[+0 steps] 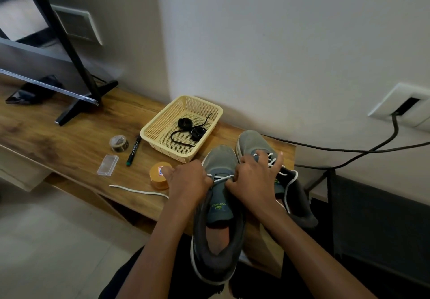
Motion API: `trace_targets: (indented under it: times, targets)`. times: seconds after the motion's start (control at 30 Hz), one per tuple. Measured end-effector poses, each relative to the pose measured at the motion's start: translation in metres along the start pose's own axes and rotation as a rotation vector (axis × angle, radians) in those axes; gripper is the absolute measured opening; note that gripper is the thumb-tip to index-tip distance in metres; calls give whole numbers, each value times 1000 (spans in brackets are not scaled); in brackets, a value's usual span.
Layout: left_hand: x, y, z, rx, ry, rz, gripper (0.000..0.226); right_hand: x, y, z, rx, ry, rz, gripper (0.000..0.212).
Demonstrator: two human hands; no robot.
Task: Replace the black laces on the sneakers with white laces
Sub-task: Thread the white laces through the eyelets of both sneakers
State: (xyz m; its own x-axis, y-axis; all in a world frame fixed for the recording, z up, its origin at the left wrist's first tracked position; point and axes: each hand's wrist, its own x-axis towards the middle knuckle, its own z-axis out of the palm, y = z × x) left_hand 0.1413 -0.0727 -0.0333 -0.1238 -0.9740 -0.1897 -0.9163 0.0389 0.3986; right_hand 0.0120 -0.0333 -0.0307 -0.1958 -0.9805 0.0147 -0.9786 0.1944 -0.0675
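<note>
Lacing is under way on the near sneaker (216, 247). It lies on the tabletop (69, 140) edge, toe away from you and heel overhanging toward your lap, which leaves the tongue and eyelets open to both hands. The white lace (221, 177) crosses its lowest eyelets, strung between your hands, probably so you can even up the two sides before threading higher.

Your left hand (188, 180) is on the sneaker's left side with its fingers curled tight and gripping the lace. Your right hand (253, 177) has its thumb tucked against the lace on the sneaker's right side, and its other fingers fan out loosely. I cannot tell whether it truly pinches the lace.

A free white end trails over the tabletop to the left of the sneaker, out of the way. The second sneaker (251, 140) sits just right of it and a little beyond, and it already shows white lacing. Beyond and to the left, the basket (160, 121) holds the coiled black laces (186, 124), set aside as finished with. An orange tin (156, 177) stands just left of the near sneaker.

Your knuckles hide the fingertips and the eyelets in use. Your right hand covers most of the second sneaker's lacing, so how complete it is stays unclear.
</note>
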Motion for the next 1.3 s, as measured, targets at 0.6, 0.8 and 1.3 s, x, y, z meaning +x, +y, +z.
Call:
trace_targets:
  times: [0.6,0.8,1.3]
  targets:
    - [21,-16,3,108,-27,-57,20,17,4,-16,120,-4,-53,17]
    - [23,-16,1,-85,-154,-109,40,28,10,-26,348,-20,-4,23]
    - [6,15,-52,-1597,260,1,32,47,-11,-24,923,7,-43,29]
